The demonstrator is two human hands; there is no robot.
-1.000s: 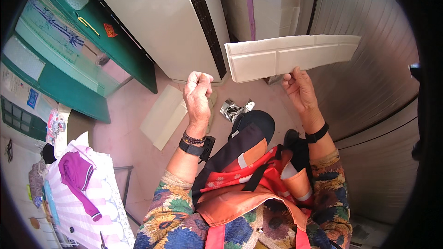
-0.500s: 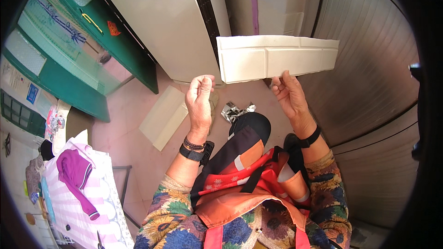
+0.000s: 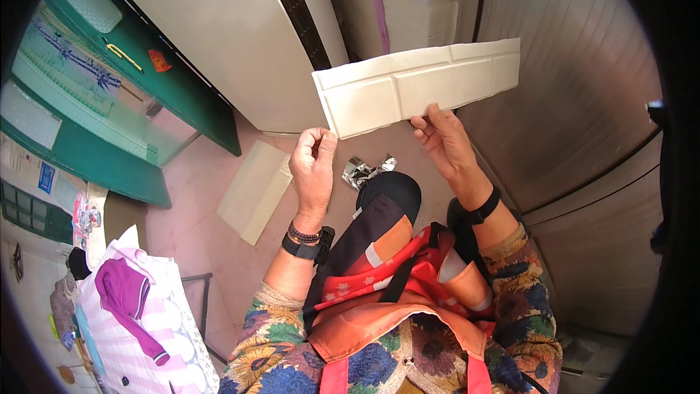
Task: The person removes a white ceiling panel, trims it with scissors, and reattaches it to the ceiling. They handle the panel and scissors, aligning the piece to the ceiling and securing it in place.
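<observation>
The right grip (image 3: 450, 147) pinches the white panel (image 3: 448, 79) at its lower edge; the left grip (image 3: 312, 174) is at its lower-left corner, clamping unclear.

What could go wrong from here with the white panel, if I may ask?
The white panel might tip or bend, as the right grip pinches only its lower edge and the left grip is just at its lower left corner. The crumpled silver foil on the floor could perhaps be slippery if stepped on.
</observation>
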